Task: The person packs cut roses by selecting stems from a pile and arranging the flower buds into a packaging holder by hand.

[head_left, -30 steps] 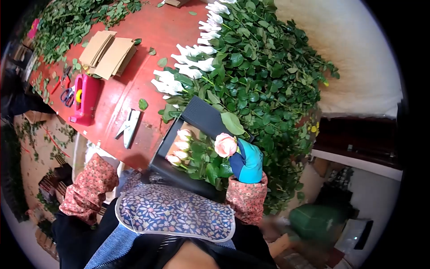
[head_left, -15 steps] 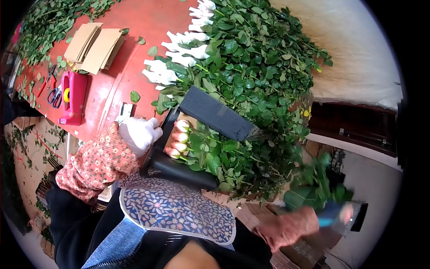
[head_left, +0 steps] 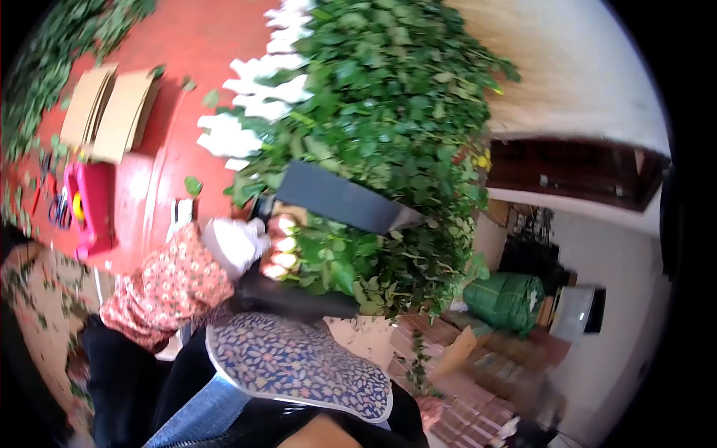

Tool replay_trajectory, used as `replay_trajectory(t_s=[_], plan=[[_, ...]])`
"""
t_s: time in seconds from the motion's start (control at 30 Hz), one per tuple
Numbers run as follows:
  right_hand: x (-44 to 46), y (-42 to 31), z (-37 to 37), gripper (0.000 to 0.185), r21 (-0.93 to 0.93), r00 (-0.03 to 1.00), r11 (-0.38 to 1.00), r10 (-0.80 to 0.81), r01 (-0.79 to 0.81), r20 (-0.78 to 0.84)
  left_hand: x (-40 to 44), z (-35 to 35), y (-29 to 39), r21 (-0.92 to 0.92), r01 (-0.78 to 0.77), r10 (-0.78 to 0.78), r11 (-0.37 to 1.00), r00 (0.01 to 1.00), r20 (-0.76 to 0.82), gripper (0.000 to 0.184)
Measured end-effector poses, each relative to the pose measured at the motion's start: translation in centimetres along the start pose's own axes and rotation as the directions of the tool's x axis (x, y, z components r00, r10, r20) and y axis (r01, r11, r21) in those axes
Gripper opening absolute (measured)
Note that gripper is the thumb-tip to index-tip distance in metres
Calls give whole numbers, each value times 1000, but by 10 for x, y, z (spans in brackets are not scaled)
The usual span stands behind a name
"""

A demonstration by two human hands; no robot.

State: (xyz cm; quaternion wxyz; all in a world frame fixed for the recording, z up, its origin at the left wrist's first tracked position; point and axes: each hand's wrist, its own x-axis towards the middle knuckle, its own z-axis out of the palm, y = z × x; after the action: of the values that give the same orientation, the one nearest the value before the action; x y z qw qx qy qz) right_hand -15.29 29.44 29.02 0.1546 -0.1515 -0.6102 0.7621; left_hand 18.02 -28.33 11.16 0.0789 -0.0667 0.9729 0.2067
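My left hand (head_left: 235,245), in a white glove, sits at the left edge of a black bunching stand (head_left: 299,299), fingers curled; what they grip, if anything, is hidden. Beside its fingertips, several pink-and-cream roses (head_left: 281,246) lie in a row against brown cardboard, their leafy stems pointing right. A dark ribbed flap (head_left: 336,196) slants across the foliage above them. Low on the right, a bit of pink sleeve (head_left: 429,411) shows, with a brownish motion smear beyond it; my right hand's fingers cannot be made out there. A leafy sprig (head_left: 418,366) stands near that sleeve.
Rose bunches with white-wrapped heads (head_left: 231,136) and thick foliage (head_left: 396,97) cover the red table's (head_left: 172,112) right side. Cardboard sheets (head_left: 123,116), a pink tape dispenser (head_left: 91,209) and scissors (head_left: 58,211) lie left. A green bundle (head_left: 504,299) and stacked boxes (head_left: 470,422) stand right.
The view has turned, shifting the table leftward. My right arm has swung down toward the lower right; the leafy stems by that hand have left their earlier spot. My left hand stays by the roses.
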Motion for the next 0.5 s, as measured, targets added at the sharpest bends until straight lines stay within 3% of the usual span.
replay_trajectory(t_s=[0.07,0.1,0.13,0.17,0.2,0.23,0.27,0.3,0.37,0.4,0.43,0.47,0.5], plan=[[9,13,-21,41,81,994,995,-42,50,-102,7,4,10,-11,-112,110,994,990,-88,25],[20,25,-21,41,103,993,993,-47,58,-106,12,-2,16,-22,-110,111,994,993,47,31],[24,36,-7,42,124,997,991,-44,51,-59,13,28,15,-3,-190,188,982,973,-136,29],[26,48,20,42,121,998,992,-36,29,49,16,5,25,48,-173,171,984,985,33,30],[32,66,57,42,79,965,997,-25,4,263,17,-18,36,100,-155,132,983,970,202,30],[78,85,74,46,-24,713,999,-14,43,702,12,-6,37,164,-122,121,979,993,14,26],[8,88,165,43,-338,842,916,0,217,540,9,-8,40,75,-120,120,990,993,6,27],[-54,92,243,37,-418,825,881,59,222,562,5,-8,40,35,-121,123,992,991,-58,28],[-100,134,324,34,-427,505,742,139,517,852,-4,15,38,9,-104,104,995,987,-125,29],[-117,158,355,32,-313,291,650,146,692,945,-1,25,42,-462,-175,48,869,961,-274,29],[-127,187,379,30,-159,97,566,138,809,986,-8,31,45,-662,-96,-99,744,963,-250,29],[-134,239,422,37,347,-348,347,-62,872,936,-11,15,56,-826,-48,-243,562,945,-221,30],[-135,261,436,37,384,-384,362,-76,849,920,-15,2,58,-518,76,-187,852,968,-165,27]])
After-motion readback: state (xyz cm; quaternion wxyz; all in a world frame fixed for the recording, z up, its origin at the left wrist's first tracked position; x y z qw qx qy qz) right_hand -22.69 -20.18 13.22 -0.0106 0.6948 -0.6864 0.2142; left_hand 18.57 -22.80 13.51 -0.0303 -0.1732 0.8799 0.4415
